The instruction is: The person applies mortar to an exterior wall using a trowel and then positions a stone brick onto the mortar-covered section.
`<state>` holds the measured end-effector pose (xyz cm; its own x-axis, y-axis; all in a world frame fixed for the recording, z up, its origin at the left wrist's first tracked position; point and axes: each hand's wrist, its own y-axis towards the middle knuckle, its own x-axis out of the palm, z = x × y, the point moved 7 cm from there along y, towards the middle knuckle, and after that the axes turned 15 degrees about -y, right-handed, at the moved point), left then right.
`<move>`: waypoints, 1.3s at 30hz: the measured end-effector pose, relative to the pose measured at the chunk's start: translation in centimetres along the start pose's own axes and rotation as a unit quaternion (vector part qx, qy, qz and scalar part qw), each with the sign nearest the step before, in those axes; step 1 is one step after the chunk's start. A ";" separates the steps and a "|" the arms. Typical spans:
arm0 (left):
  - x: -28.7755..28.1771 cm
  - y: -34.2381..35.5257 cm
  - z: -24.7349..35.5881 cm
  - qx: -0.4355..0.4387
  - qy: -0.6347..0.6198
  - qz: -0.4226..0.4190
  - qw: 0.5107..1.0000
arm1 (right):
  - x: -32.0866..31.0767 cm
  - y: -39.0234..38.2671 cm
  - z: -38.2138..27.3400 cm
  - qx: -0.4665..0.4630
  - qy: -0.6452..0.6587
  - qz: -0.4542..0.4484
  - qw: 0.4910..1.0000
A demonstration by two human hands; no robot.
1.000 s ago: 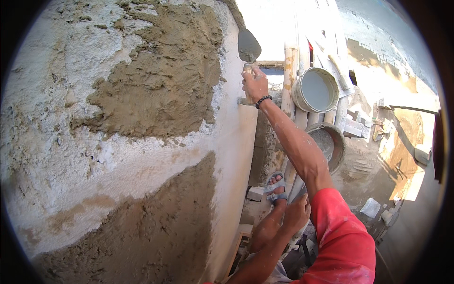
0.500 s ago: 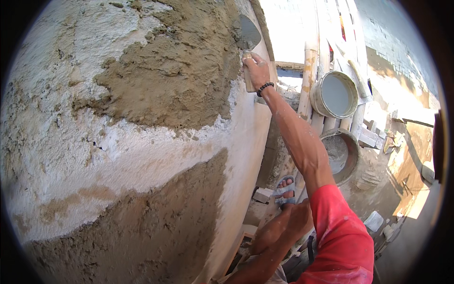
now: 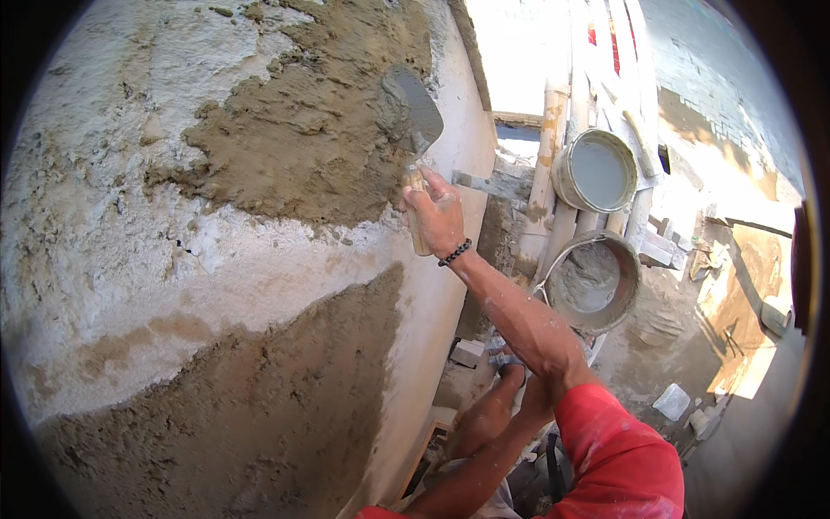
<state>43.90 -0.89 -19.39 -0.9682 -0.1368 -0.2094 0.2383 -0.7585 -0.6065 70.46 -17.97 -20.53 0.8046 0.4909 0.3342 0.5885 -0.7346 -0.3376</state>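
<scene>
My right hand (image 3: 437, 212), with a dark bead bracelet at the wrist, is closed around the wooden handle of a trowel (image 3: 424, 111). The trowel's grey metal blade lies against the upper patch of wet mortar (image 3: 294, 147) on the wall, near the wall's right edge. Some mortar is smeared at the blade's left side. My left forearm (image 3: 484, 471) comes in from the lower edge and passes behind my right elbow. The left hand's fingers are hidden there. Lower on the wall is a second mortar patch (image 3: 251, 398), with a pale bare band (image 3: 259, 268) between the two.
Right of the wall, a bucket of greyish water (image 3: 603, 171) stands on bamboo poles (image 3: 553, 130). Nearer is a bucket of mortar (image 3: 592, 281). A brick-like block (image 3: 467, 353) lies by my foot, and a whitish crumpled piece (image 3: 672, 402) is on the ground.
My right hand has drawn the trowel down and to the left, from the wall's right edge onto the mortar patch. The left hand has slipped out of sight behind the right arm.
</scene>
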 end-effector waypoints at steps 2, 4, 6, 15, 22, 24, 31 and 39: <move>0.0 -0.1 0.0 -0.003 0.000 -0.001 1.000 | 0.5 -1.2 -0.2 0.002 0.014 0.000 1.000; 0.2 -0.2 0.3 -0.003 0.001 -0.006 1.000 | 0.6 -2.4 -0.6 0.010 0.033 0.007 0.999; 0.3 -0.4 0.4 -0.001 -0.001 -0.004 1.000 | 1.4 -4.3 -1.3 0.053 0.073 -0.024 0.996; 1.5 -3.4 -1.6 -0.026 -0.042 -0.019 0.999 | 0.5 -13.0 -12.0 0.151 0.290 -0.133 0.936; -1.0 -7.4 -2.3 -0.029 -0.122 -0.035 0.992 | -11.5 -14.2 -25.6 -0.137 0.123 0.172 0.968; -4.3 -8.3 -0.1 0.013 -0.054 0.001 0.998 | -14.4 -14.7 -28.4 -0.210 0.067 0.271 0.937; -11.9 -9.4 -2.3 -0.039 -0.064 0.095 0.993 | -11.0 -10.7 -25.8 -0.168 -0.025 0.455 0.874; -8.6 -8.6 -11.1 -0.111 -0.057 0.019 0.992 | 6.8 -21.5 -23.3 -0.196 -0.274 -0.020 0.941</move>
<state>51.04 13.90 -20.89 -0.9575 -0.2428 -0.1557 0.2736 -0.5946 -0.7560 61.45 -9.72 9.48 0.7661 0.6107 -0.2001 0.6307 -0.7743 0.0515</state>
